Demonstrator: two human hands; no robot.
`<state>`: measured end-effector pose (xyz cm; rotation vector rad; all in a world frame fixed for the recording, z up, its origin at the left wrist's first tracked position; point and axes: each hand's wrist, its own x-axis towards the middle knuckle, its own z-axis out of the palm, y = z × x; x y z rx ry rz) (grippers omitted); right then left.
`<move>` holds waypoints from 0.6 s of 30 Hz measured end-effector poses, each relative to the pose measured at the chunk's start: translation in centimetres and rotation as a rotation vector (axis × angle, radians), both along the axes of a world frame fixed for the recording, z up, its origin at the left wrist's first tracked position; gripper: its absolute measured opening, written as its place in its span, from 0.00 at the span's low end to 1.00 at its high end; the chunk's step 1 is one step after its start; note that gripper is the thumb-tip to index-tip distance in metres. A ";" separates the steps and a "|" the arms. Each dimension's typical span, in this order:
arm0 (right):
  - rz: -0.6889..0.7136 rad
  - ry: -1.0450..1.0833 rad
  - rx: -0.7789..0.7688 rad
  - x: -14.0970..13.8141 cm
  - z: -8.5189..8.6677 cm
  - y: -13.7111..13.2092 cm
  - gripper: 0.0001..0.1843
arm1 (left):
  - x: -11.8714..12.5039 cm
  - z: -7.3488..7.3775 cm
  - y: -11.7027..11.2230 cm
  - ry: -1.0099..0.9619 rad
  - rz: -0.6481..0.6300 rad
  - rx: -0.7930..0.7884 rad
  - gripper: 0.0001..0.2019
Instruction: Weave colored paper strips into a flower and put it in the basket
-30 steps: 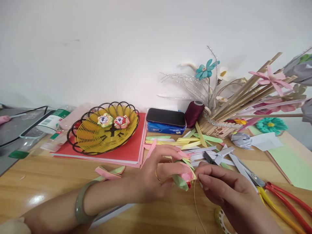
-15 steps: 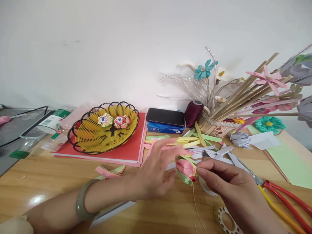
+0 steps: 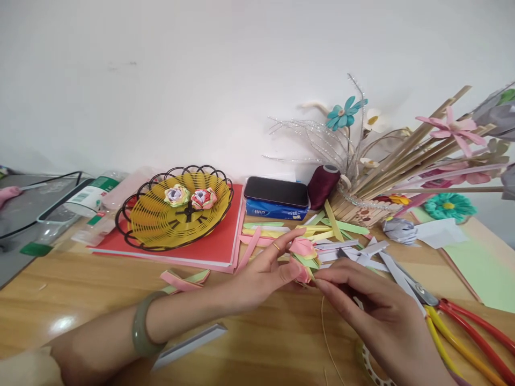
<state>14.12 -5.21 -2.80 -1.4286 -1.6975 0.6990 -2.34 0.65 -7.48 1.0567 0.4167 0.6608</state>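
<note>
A folded paper flower (image 3: 304, 249) in pink, green and yellow is held between my two hands over the table. My left hand (image 3: 267, 276) has its thumb against the flower's left side, with the index finger stretched along the top; a ring and a green bangle show on this arm. At the flower's lower right edge, my right hand (image 3: 378, 313) pinches it between thumb and forefinger. A thin tan cord (image 3: 326, 335) hangs below the flower onto the table. The right hand partly covers a tape roll (image 3: 372, 367).
A yellow woven basket (image 3: 161, 228) with two paper flowers stands left on red paper (image 3: 217, 252). Paper strips (image 3: 277, 230) lie behind my hands, near a phone (image 3: 277, 191) on a tissue pack. Red-handled scissors (image 3: 466, 321), a thread spool (image 3: 323, 186) and a flower-filled pot (image 3: 362, 210) are right.
The flower has turned so its pink petals face up and left. My left hand has closed in on its left side, while my right hand keeps its pinch.
</note>
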 end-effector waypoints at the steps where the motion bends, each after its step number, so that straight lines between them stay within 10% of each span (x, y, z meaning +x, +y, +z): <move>1: -0.010 0.042 -0.022 0.0 0.1 0.0 0.07 | 0.0 -0.1 0.1 -0.008 0.011 0.028 0.29; 18: 0.004 0.157 -0.262 0.3 0.3 0.7 0.13 | 0.2 0.1 -0.2 0.080 0.114 0.127 0.27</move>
